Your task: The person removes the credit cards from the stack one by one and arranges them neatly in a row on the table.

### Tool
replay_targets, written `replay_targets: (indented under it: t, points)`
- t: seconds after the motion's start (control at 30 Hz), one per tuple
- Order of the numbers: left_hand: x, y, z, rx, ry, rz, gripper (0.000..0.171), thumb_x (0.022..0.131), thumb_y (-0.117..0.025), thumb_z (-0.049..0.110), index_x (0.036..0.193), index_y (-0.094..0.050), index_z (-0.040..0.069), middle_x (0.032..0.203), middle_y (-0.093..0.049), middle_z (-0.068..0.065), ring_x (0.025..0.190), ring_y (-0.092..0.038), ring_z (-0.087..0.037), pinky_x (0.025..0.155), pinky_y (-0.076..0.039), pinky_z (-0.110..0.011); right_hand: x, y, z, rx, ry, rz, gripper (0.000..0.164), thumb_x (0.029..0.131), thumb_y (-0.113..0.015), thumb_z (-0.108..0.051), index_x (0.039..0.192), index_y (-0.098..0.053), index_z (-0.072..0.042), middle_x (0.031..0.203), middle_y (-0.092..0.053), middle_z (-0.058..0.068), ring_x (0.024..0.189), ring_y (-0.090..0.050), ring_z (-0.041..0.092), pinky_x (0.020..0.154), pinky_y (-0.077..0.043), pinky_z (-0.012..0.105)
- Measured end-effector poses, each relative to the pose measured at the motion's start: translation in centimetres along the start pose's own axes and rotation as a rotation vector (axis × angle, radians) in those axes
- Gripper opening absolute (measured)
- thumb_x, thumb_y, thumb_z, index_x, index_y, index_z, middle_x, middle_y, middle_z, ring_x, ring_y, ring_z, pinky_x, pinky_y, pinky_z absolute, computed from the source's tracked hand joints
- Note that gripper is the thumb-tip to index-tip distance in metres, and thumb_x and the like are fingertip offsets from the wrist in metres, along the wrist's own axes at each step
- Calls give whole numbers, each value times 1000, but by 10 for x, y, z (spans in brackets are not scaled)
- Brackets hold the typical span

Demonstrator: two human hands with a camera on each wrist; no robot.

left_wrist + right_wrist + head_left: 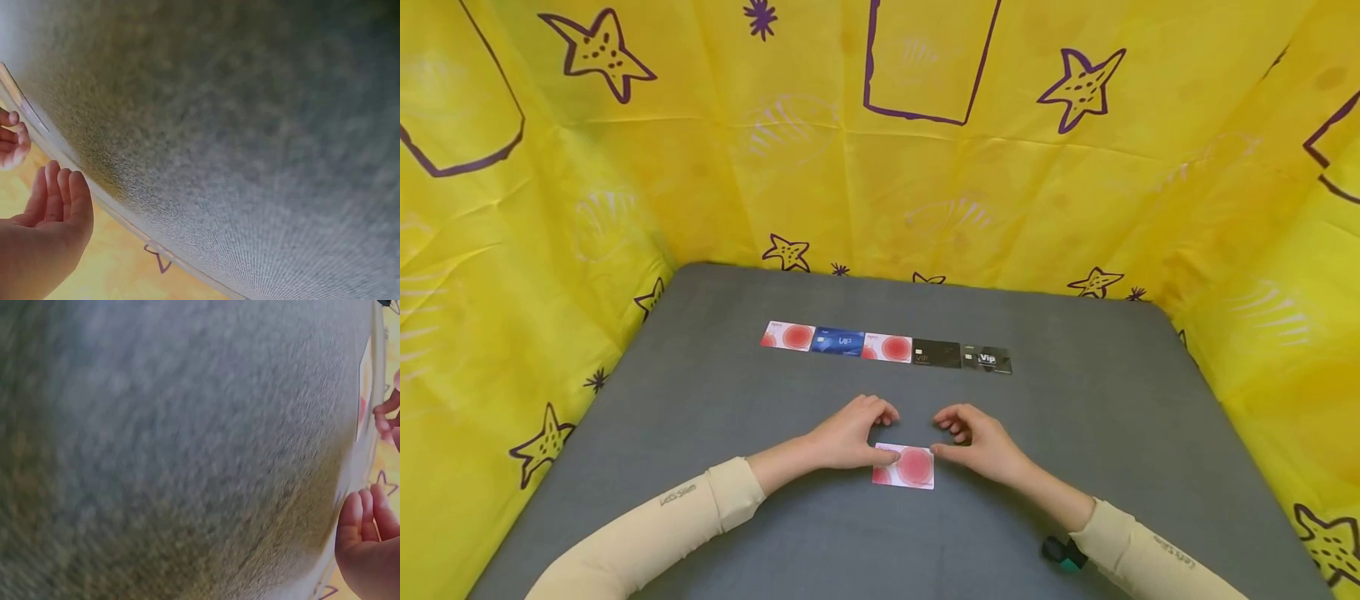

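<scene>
A white card with pink-red circles (916, 468) lies flat on the grey table (820, 542) in front of the person. My left hand (850, 433) is at its left side, the thumb over the card's upper left part and the fingers loosely bent above the cloth. On the other side, my right hand (985, 442) has its thumb tip right at the card's upper right corner, fingers relaxed. In the left wrist view the left hand (59, 219) shows loosely extended fingers. The right hand (369, 544) appears likewise in the right wrist view. Neither hand grips anything.
Farther back, a row of cards runs edge to edge: a red-and-white card (787, 336), a blue VIP card (838, 342), another red-and-white card (887, 347), a black card (936, 353) and a black Vip card (987, 359). Yellow patterned cloth (850, 183) encloses the table.
</scene>
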State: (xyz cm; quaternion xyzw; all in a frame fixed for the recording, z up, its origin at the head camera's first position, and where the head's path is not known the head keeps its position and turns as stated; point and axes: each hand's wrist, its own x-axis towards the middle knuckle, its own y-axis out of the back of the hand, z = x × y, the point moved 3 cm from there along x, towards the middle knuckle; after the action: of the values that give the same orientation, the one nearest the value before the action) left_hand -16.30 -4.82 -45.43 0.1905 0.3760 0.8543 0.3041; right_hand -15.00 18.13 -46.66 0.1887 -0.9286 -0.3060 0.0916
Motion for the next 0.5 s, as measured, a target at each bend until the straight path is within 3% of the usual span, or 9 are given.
replay_targets:
  t: [0.5]
  points:
    - [-20,-2,3,70,34,-50,51,73,-82,35,112,-62,9,101,-58,1,96,-48,-14,82,-46,-29,-10,-11,-11,-93,128,-36,43,75,-85,-27,109,-65,-9,100,-61,1,88,-55,19,75,-48,28]
